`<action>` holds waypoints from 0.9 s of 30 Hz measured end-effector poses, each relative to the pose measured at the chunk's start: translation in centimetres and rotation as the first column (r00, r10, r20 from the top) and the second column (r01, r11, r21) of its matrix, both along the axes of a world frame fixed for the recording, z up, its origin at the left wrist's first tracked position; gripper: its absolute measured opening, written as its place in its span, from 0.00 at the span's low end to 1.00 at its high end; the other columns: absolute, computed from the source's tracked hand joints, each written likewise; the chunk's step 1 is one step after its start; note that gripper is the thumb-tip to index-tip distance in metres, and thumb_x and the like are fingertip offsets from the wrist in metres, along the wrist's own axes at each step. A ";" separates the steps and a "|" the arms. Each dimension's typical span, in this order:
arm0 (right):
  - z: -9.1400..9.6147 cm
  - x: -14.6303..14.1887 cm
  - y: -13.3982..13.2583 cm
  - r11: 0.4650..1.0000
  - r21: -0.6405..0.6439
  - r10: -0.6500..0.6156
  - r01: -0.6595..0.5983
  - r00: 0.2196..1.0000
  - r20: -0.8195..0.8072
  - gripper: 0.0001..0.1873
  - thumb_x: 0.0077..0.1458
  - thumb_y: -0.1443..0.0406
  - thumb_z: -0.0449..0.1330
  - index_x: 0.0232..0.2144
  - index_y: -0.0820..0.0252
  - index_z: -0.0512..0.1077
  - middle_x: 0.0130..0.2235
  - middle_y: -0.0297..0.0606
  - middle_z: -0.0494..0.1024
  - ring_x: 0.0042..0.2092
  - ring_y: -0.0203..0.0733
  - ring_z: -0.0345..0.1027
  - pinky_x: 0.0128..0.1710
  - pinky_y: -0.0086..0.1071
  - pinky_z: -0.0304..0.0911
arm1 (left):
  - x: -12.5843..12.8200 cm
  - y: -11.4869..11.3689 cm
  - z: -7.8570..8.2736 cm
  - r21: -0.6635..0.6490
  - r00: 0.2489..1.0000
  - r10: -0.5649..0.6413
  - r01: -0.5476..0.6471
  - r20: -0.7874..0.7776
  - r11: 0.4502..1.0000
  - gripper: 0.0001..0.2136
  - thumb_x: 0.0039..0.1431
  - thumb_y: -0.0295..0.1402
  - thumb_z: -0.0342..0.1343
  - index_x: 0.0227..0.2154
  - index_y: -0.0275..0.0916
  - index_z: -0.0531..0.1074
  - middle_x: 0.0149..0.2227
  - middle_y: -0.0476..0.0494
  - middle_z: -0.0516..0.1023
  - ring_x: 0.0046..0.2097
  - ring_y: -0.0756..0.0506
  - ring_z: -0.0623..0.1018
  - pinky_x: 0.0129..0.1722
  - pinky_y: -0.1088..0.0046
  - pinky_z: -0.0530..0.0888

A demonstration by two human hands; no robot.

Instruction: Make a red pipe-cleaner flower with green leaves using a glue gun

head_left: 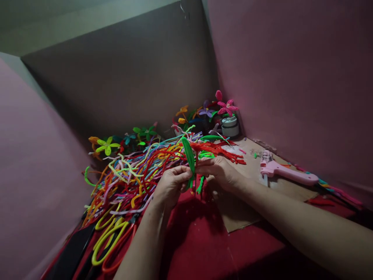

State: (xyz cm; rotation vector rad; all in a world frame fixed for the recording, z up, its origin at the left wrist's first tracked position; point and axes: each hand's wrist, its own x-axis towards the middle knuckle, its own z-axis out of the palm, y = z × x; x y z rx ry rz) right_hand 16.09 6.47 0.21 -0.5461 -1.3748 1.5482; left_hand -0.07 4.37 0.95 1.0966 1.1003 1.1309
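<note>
My left hand [171, 183] and my right hand [219, 171] meet over a red cloth [201, 241], both pinched on a green pipe-cleaner leaf and stem [189, 157]. The leaf stands upright between my fingertips, and short green ends hang below them. Just behind it lies a bunch of red pipe-cleaner pieces [221, 149]. A big loose heap of many-coloured pipe cleaners [128, 175] spreads to the left of my hands.
Finished pipe-cleaner flowers [107, 146] line the back wall, and more flowers [227, 107] stand by a small grey pot [230, 126] in the corner. A pink glue gun [287, 173] lies on a cardboard sheet [247, 212] at right. Pink walls close in on both sides.
</note>
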 end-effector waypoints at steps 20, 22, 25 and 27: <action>-1.6 -1.0 0.1 0.962 -0.244 -0.181 0.120 0.953 -0.243 0.07 0.31 0.65 0.67 0.18 0.63 0.74 0.19 0.32 0.73 0.24 0.34 0.63 0.28 0.30 0.58 | 3.3 -1.4 -2.2 0.690 0.491 0.582 0.055 -0.648 0.721 0.08 0.53 0.29 0.51 0.36 0.39 0.73 0.31 0.43 0.80 0.32 0.46 0.77 0.34 0.72 0.69; -1.8 -1.1 0.1 0.965 -0.222 -0.194 0.142 0.953 -0.234 0.07 0.32 0.65 0.67 0.18 0.63 0.74 0.20 0.32 0.73 0.24 0.34 0.63 0.29 0.30 0.57 | 3.4 -1.3 -2.2 0.673 0.504 0.574 0.019 -0.645 0.739 0.08 0.52 0.28 0.52 0.36 0.38 0.72 0.31 0.43 0.80 0.32 0.46 0.78 0.34 0.72 0.70; -2.0 -1.2 0.1 0.969 -0.196 -0.195 0.151 0.954 -0.229 0.08 0.33 0.64 0.67 0.18 0.63 0.74 0.20 0.32 0.73 0.26 0.34 0.63 0.31 0.30 0.58 | 3.5 -1.2 -2.3 0.662 0.536 0.581 -0.055 -0.612 0.747 0.07 0.52 0.28 0.51 0.33 0.38 0.72 0.30 0.43 0.80 0.32 0.46 0.78 0.34 0.72 0.70; -2.0 -1.2 0.0 0.971 -0.192 -0.189 0.144 0.952 -0.240 0.08 0.33 0.63 0.67 0.17 0.63 0.73 0.19 0.31 0.72 0.26 0.34 0.62 0.31 0.30 0.57 | 3.4 -1.1 -2.4 0.643 0.596 0.563 -0.101 -0.572 0.759 0.06 0.52 0.29 0.52 0.32 0.38 0.72 0.29 0.45 0.79 0.30 0.47 0.77 0.33 0.73 0.70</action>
